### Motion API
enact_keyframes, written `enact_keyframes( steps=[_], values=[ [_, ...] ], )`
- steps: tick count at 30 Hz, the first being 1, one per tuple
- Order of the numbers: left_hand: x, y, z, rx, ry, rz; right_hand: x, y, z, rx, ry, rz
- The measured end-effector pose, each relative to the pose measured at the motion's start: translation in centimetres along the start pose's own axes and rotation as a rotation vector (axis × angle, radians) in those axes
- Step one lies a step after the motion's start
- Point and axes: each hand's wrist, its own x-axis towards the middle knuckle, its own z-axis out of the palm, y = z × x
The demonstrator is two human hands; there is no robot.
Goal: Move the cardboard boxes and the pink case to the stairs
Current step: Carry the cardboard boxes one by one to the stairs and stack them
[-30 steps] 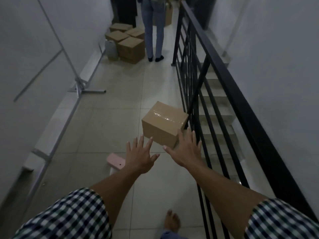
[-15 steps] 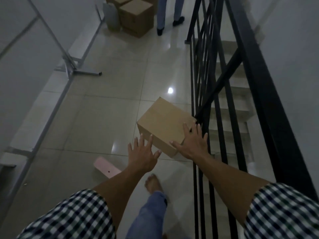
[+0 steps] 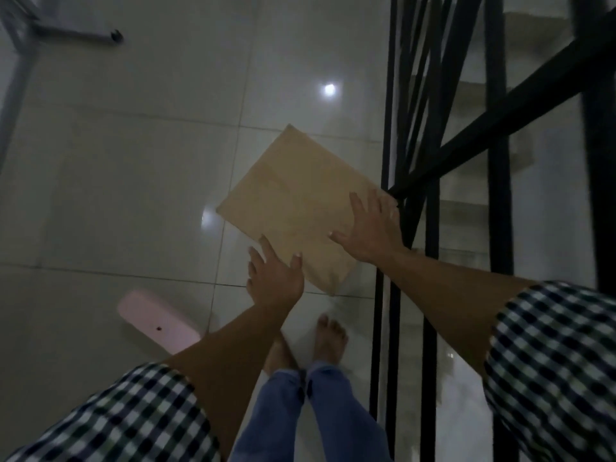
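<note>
A brown cardboard box (image 3: 296, 195) sits on the tiled floor right beside the black stair railing (image 3: 420, 181). My right hand (image 3: 370, 228) lies flat on the box's near right corner with fingers spread. My left hand (image 3: 275, 278) reaches the box's near left edge, fingers spread and touching its side. A pink case (image 3: 156, 320) lies on the floor to the left of my left forearm, partly hidden by it.
The stairs (image 3: 466, 195) descend behind the railing on the right. My bare feet (image 3: 328, 338) stand just short of the box. A grey metal frame foot (image 3: 76, 35) lies on the floor at top left. Open tile floor spreads to the left.
I have stepped closer and bent down over the box. My right hand stays on its corner and my left hand has come up against its near edge. The far boxes and the other person have left the view.
</note>
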Motion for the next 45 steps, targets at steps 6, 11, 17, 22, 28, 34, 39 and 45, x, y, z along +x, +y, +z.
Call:
enact_keyframes(
  steps=[6, 11, 17, 22, 28, 34, 39, 45],
  values=[
    [5.6, -0.4, 7.8, -0.353, -0.064, -0.315, 8.1, 2.3, 4.2, 0.069, 0.032, 0.097],
    [8.3, -0.6, 10.8, -0.427, -0.099, -0.327, 12.1, 3.7, 5.8, 0.033, 0.047, 0.14],
    [10.7, 0.2, 11.1, -0.414, -0.094, -0.305, 14.8, 4.6, 7.5, 0.091, 0.015, 0.176],
    [13.1, -0.7, 8.8, -0.416, -0.059, -0.289, 14.3, 3.8, 8.1, 0.014, 0.087, 0.193],
    [16.6, -3.9, 5.1, -0.425, 0.029, -0.209, 15.3, 3.5, 8.2, 0.117, -0.01, 0.213],
    [17.6, -7.2, 5.1, -0.628, -0.067, -0.231, 14.5, 3.9, 10.8, 0.534, -0.097, 0.164],
    [16.4, -7.9, 3.9, -0.715, -0.059, -0.121, 12.2, 3.6, 9.8, 0.554, -0.113, 0.145],
    [12.2, -7.0, -4.1, -0.691, -0.052, 0.003, 6.8, 0.8, 2.5, 0.684, -0.067, 0.086]
  ],
)
